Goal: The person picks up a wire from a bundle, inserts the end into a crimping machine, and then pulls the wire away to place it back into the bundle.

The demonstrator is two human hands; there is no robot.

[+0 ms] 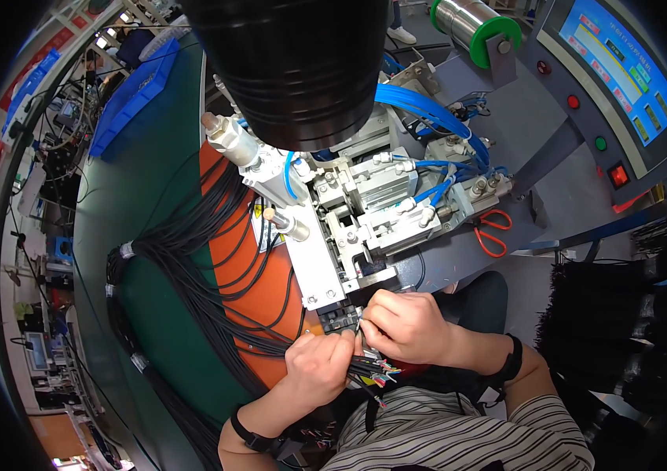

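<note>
My left hand (320, 363) is closed around a bunch of black cables, whose stripped ends (380, 370) fan out to its right in several thin coloured wires. Close by on the right, my right hand (405, 326) has its fingers pinched together at the front of a metal machine (380, 196). What the right fingertips hold is too small to make out. Both hands nearly meet just below a small dark fixture (339, 316) at the machine's near end. From my left hand the black cables (180, 267) run back to the left across the table.
An orange mat (251, 314) lies on the green table (176, 337). A black cylinder (286, 71) hangs over the machine. Red-handled scissors (493, 233) lie right of it. Farther back are a wire spool (471, 27), a screen (624, 67) and a blue tray (133, 98). Black cable bundles (600, 330) hang at right.
</note>
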